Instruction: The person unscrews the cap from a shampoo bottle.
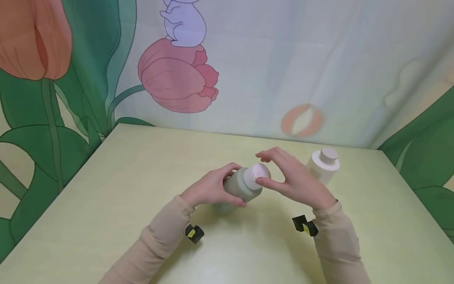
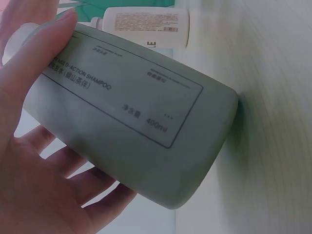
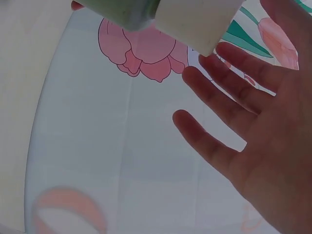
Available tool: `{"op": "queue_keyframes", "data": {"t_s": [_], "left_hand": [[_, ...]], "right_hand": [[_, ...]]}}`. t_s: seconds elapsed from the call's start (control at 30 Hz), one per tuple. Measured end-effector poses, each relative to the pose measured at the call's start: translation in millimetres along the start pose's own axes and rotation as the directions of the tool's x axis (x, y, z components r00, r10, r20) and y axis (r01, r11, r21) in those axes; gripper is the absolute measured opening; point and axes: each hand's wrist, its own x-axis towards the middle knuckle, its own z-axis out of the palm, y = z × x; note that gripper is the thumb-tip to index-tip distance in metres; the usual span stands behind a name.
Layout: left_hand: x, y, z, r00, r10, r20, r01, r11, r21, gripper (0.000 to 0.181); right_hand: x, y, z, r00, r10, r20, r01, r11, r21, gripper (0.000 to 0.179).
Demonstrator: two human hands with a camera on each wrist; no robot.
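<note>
Over the middle of the bench [image 1: 248, 252], the left hand [image 1: 213, 187] grips a tilted green bottle [image 1: 237, 184]; the right hand [image 1: 296, 177], fingers loosely extended, is at its pale cap [image 1: 254, 176]. Farther right stands a white bottle [image 1: 323, 165], before a flowered cloth [image 1: 255, 79].

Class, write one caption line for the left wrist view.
A left hand grips a tilted green shampoo bottle; a white bottle stands beyond.

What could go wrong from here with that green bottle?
The tilted green bottle might slip or twist in the left hand if its white cap is turned. A careless swing of the right hand might also knock over the white bottle standing close by.
</note>
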Motion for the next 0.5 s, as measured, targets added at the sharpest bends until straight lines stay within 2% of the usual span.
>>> {"op": "queue_keyframes", "data": {"t_s": [0.13,0.3,0.5], "left_hand": [[1.9,0.5,-0.6,1.000,-0.002,-0.007,0.002,1.000,0.008,0.071],[2.2,1.8,-0.4,1.000,0.007,0.000,-0.007,1.000,0.012,0.070],[1.4,2.1,0.4,1.000,0.005,0.000,-0.005,1.000,0.012,0.071]], "right_hand": [[2.3,-0.2,-1.9,1.000,0.002,-0.012,-0.002,1.000,-0.012,0.039],[2.3,0.5,-2.1,0.999,-0.040,-0.009,0.040,0.999,-0.015,0.029],[0.8,2.3,-2.7,0.994,-0.106,0.031,0.105,0.994,0.027,0.034]]}}
